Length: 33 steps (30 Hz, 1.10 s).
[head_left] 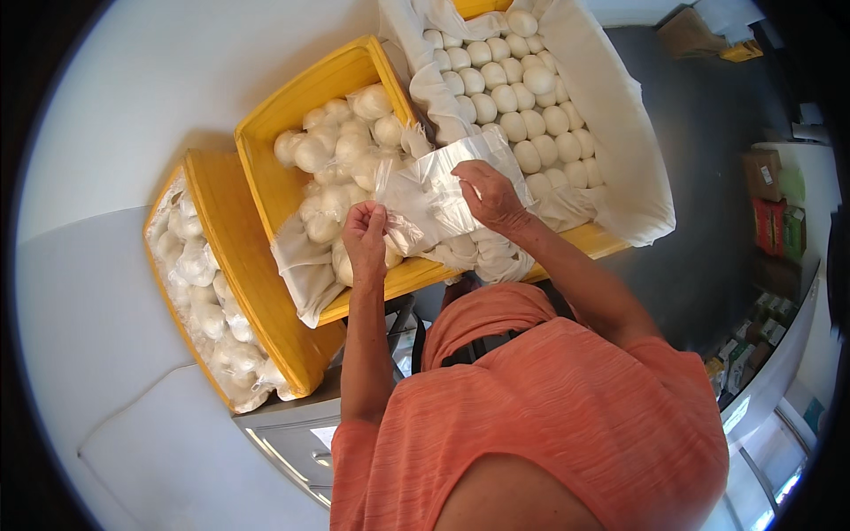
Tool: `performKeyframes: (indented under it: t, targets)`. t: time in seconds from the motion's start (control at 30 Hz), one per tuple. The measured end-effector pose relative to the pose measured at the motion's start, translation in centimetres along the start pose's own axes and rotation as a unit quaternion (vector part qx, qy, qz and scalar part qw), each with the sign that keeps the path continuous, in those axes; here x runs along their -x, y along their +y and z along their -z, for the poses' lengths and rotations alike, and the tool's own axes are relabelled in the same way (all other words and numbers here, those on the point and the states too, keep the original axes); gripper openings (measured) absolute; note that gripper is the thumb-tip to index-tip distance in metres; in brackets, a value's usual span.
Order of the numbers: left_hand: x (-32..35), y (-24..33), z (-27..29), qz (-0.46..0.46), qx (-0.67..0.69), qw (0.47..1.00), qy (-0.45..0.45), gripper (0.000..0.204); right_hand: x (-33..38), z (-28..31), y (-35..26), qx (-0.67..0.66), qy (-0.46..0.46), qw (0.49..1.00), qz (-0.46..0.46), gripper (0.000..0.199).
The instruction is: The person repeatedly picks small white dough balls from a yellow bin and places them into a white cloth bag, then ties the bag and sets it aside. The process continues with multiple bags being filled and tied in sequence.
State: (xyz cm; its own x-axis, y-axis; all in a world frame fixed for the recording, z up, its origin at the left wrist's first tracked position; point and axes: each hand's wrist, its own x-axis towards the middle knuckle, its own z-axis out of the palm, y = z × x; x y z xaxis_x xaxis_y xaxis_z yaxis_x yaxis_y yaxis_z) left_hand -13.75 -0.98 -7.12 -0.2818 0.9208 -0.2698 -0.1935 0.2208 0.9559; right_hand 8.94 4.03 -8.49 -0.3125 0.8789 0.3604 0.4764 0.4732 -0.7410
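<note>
A clear plastic bag is stretched out flat between my two hands, and no bun shows inside it. My left hand pinches its left edge between thumb and fingers. At its right part, the curled fingers of my right hand hold the film. Beyond my right hand, rows of round white buns lie in a crate lined with white cloth. Left of that, bagged white buns are heaped in a yellow crate, right behind my left hand.
Another yellow crate with bagged buns stands farther left by the wall. Cloth hangs over the near crate edges. A grey drawer cabinet is below at left. Boxes and packages stand along the right side, past a dark floor.
</note>
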Motion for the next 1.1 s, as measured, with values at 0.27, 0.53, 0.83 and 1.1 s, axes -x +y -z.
performKeyframes:
  t: [0.27, 0.53, 0.83, 1.1]
  targets:
    - [4.9, 11.8, 5.9, -0.194, 0.083, 0.968, 0.136, 0.011, 1.4, -4.9, 0.8, 0.139, -0.204, 0.965, 0.086, 0.037]
    - [9.5, 12.9, 9.2, -0.182, 0.161, 0.959, 0.144, 0.015, -3.5, -7.1, -10.8, -0.509, -0.299, 0.785, -0.188, 0.022]
    - [9.6, 9.7, 7.6, -0.269, -0.199, 0.906, 0.261, 0.016, -2.9, -4.1, -10.4, -0.464, -0.3, 0.781, -0.292, 0.014]
    - [3.8, 7.1, -2.3, -0.149, -0.184, 0.965, -0.112, 0.008, -2.7, 1.7, -5.1, -0.389, -0.237, 0.857, -0.243, 0.012]
